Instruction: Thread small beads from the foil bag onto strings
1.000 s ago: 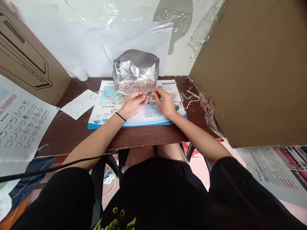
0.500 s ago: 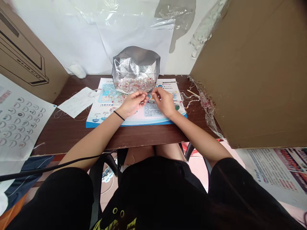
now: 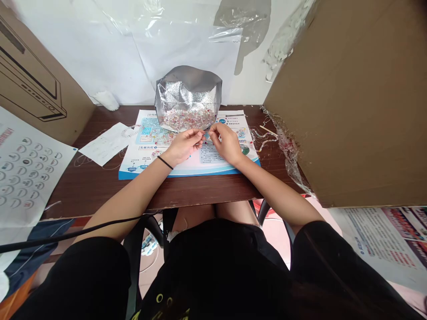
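Over the printed sheet (image 3: 187,171), my left hand (image 3: 185,144) is turned partly palm up, thumb and fingertips pinched together. Just to its right, my right hand (image 3: 226,142) is also pinched, its fingertips close to the left ones. Whatever either hand holds is too small to make out. Right behind them stands a silver-lined bag (image 3: 188,95), its open mouth facing me. Many small pink, red and clear beads (image 3: 187,119) fill its lower part. More loose beads (image 3: 156,153) are scattered over the sheet by my left hand.
A dark wooden desk (image 3: 207,189) carries everything. At left lies a white paper slip (image 3: 103,144) with thin threads. Beaded strands (image 3: 268,138) and crumpled clear plastic (image 3: 288,146) lie at right. Cardboard boxes (image 3: 360,102) flank both sides. A black cable (image 3: 73,231) crosses my left forearm.
My right fingers have shifted slightly left and curled closer together, and the small pale piece between the hands shows less. My left hand stays nearly still.
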`<state>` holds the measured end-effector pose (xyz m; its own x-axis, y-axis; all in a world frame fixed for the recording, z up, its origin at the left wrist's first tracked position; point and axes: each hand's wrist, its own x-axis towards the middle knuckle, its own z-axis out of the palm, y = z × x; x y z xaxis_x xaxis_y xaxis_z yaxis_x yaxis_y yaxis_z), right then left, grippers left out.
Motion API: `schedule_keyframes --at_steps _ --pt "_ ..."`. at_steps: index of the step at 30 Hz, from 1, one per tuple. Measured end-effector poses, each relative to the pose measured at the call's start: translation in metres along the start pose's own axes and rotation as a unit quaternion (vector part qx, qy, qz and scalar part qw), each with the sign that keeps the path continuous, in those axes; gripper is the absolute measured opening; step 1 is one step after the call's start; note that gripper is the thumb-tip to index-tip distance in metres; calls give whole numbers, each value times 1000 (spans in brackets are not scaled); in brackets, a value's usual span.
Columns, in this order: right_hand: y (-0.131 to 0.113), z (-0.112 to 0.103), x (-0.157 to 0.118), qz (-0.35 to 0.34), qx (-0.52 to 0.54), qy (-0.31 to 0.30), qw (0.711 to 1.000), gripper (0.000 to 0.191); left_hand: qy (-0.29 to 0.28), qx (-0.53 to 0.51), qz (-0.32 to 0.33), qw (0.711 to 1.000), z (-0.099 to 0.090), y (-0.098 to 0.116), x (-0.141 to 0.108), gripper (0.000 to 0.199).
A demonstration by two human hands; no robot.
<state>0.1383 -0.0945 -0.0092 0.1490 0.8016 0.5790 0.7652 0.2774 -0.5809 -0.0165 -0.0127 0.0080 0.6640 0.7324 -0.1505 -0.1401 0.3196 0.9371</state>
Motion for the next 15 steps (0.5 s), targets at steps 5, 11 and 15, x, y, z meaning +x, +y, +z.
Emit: schedule_keyframes --at_steps 5,11,15 --pt "0 0 0 -8 -2 -8 1000 15 -7 8 4 1000 -2 0 1 7" --pt "-2 -1 0 6 -8 -10 1000 11 -11 16 16 1000 -1 0 0 8" --pt "-2 -2 0 4 -7 -10 1000 12 -12 19 17 1000 -1 0 0 7"
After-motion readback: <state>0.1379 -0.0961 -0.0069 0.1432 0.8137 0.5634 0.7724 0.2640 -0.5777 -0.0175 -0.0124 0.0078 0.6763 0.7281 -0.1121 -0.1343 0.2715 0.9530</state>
